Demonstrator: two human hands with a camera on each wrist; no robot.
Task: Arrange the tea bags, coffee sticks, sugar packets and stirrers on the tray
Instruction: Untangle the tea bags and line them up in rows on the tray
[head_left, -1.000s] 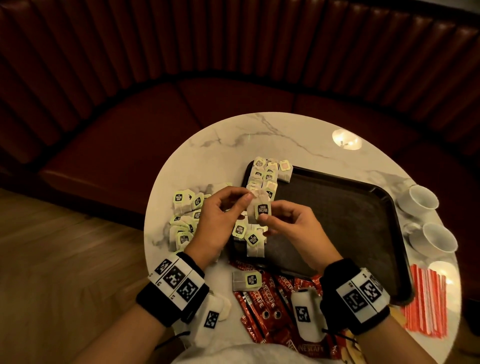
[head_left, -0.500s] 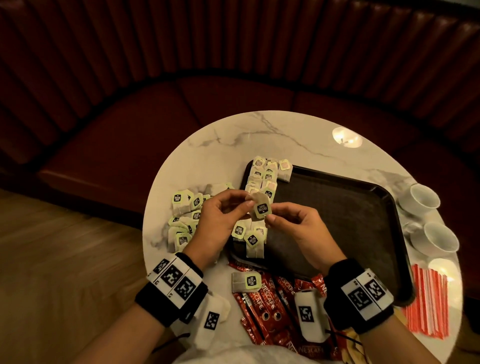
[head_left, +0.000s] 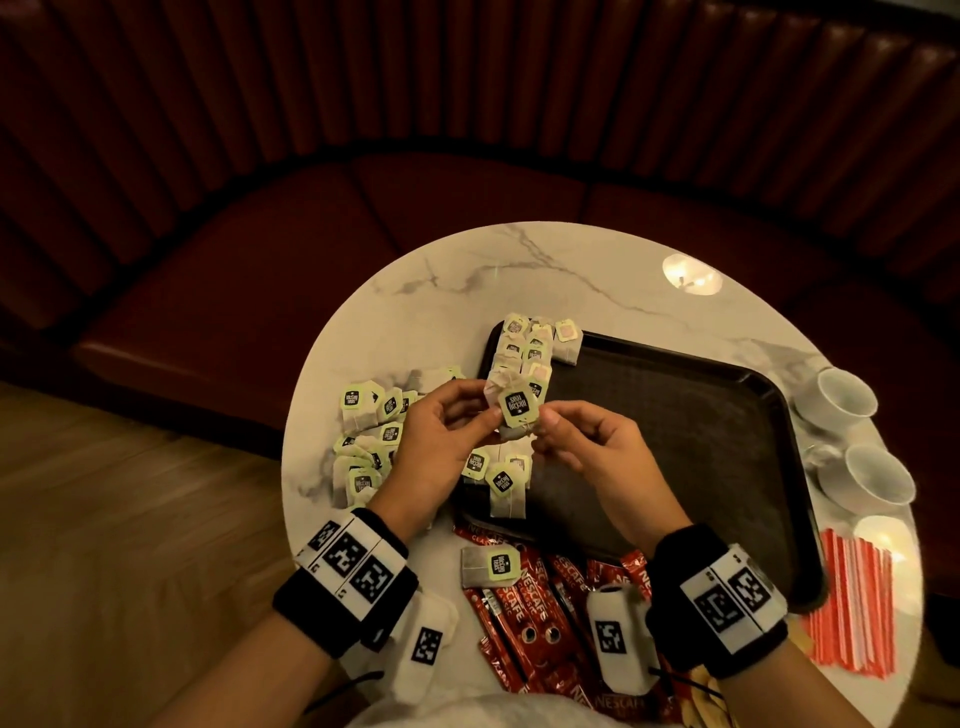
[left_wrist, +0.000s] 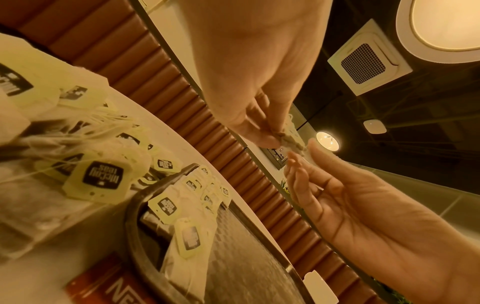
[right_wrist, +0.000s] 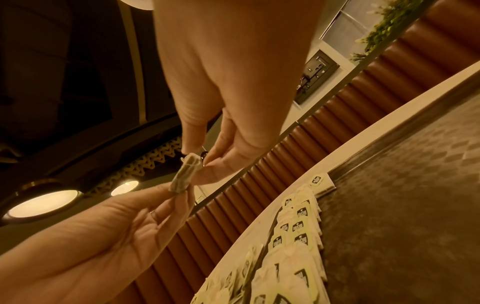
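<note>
Both hands hold one tea bag (head_left: 514, 410) just above the left rim of the dark tray (head_left: 675, 441). My left hand (head_left: 467, 415) pinches its left side, my right hand (head_left: 545, 428) its lower right corner. In the right wrist view the tea bag (right_wrist: 185, 174) hangs between right fingertips (right_wrist: 207, 164) above and left fingers (right_wrist: 171, 205) below. A row of tea bags (head_left: 524, 348) lies along the tray's left edge, with more tea bags (head_left: 501, 480) under my hands. A loose pile of tea bags (head_left: 369, 431) sits on the table to the left.
Red coffee sticks (head_left: 524, 613) lie at the table's near edge with a single tea bag (head_left: 491, 566) on them. Red-and-white striped sticks (head_left: 852, 603) lie right of the tray. Two white cups (head_left: 841, 395) (head_left: 878, 478) stand at the right rim. A red bench curves behind.
Both hands stay in place over the tray's left edge. The tea bag has been turned a little between the fingers, so its label now faces up at a tilt.
</note>
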